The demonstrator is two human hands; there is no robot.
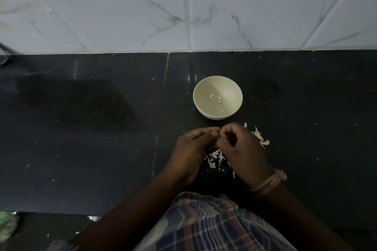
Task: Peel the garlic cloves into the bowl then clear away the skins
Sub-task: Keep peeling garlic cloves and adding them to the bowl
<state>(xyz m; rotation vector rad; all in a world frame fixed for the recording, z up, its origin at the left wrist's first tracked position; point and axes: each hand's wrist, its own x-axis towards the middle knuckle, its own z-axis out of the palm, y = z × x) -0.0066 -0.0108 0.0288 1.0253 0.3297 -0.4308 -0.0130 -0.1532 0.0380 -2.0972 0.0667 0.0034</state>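
No text, label, brand, number or sign can be read anywhere in the view. The bowl (217, 97), the dark worktop (81, 128) and the marbled wall tiles (122, 6) are all unmarked, and no lettering is seen on the checked cloth (204, 226).

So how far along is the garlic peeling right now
Early on. Two peeled cloves lie in the bowl. The left hand and right hand meet fingertip to fingertip, apparently working another clove that is hidden. Loose skins still litter the counter, so clearing is left.
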